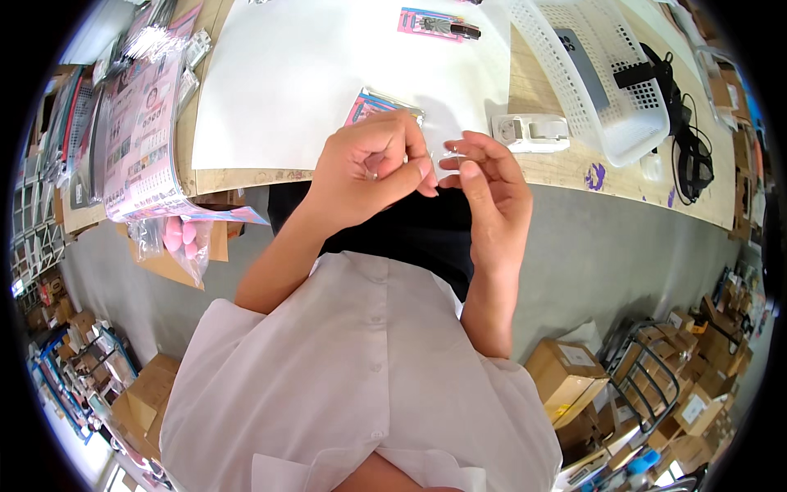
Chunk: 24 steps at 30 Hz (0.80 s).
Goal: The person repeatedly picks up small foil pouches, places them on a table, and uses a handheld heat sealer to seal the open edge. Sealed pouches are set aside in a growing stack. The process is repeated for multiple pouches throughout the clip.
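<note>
My left hand [376, 169] is above the table's front edge, fingers curled and thumb laid toward the index fingertip. Small pale glints show inside its curled fingers, too small to name. To its right, my right hand [492, 184] has thumb and fingers bent around a small clear, glinting piece [455, 152], perhaps plastic or tape. The two hands' fingertips are a short gap apart. Just beyond my left hand, a pink and blue printed packet [363, 111] lies on a white sheet [283, 80], partly hidden by that hand. A white tape dispenser [532, 133] sits beyond my right hand.
Farther back lie pink printed cards [407, 21] with a dark object [465, 31] on them. At right, a white perforated basket [639, 132] holds a grey phone [581, 67]; black cables [695, 166] lie beside it. A printed pink sheet [144, 129] overhangs the left edge.
</note>
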Each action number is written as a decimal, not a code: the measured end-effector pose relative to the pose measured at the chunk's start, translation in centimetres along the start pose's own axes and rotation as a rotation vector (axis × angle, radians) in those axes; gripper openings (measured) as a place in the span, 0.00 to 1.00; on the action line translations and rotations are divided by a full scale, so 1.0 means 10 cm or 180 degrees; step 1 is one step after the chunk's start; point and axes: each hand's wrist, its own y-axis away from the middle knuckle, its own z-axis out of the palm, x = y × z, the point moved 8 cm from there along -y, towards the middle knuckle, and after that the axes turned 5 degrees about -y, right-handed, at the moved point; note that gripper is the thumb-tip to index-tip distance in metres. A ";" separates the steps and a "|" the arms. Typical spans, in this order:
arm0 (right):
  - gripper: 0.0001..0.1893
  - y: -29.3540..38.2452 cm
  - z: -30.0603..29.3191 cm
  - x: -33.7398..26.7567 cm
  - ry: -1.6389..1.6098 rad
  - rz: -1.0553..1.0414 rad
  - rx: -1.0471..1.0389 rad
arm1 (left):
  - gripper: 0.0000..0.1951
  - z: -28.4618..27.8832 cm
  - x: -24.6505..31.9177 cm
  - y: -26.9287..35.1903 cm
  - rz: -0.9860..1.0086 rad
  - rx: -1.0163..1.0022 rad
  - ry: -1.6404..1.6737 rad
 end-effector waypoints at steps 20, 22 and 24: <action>0.02 -0.08 0.20 0.25 0.1152 -0.0593 0.0438 | 0.07 -1.04 -0.28 0.21 -0.1703 0.0431 -0.0998; 0.03 -0.10 0.18 0.34 0.1155 -0.0471 0.0480 | 0.08 -1.08 -0.32 0.15 -0.1702 0.0312 -0.1248; 0.04 -0.12 0.15 0.42 0.1288 -0.0344 0.0546 | 0.08 -1.10 -0.37 0.10 -0.1676 0.0245 -0.1523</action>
